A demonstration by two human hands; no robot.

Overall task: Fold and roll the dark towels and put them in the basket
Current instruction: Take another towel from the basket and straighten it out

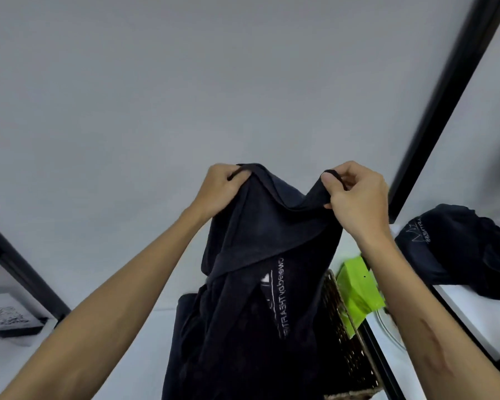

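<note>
- A dark navy terry towel with white printed lettering [260, 269] is held up in the air in front of the person, well above the white tabletop [133, 356].
- The left hand [220, 189] is closed on the towel's upper edge, the hem pinched between thumb and curled fingers.
- The right hand [355, 194] is closed likewise on the same edge, thumb pressed over a folded bit of hem.
- Both hands are at about the same height, set apart, with the top edge sagging in a shallow dip between them.
- The towel's long axis runs straight down from the hands; the cloth is bunched and doubled, not spread flat.
- The lower part of the towel hangs toward the near edge of the tabletop; where it ends cannot be seen.
- A dark brown woven wicker basket [344, 336] stands just right of the hanging cloth, partly hidden by it, nearer the right hand.
- A second dark towel, crumpled [456, 249], lies on a white surface farther right, beyond the right forearm.
- A bright green box [358, 287] sits behind the basket.
- Judgement: folding has not yet begun on this towel; the next move calls for laying it flat leftward of the basket, on the bare tabletop.
</note>
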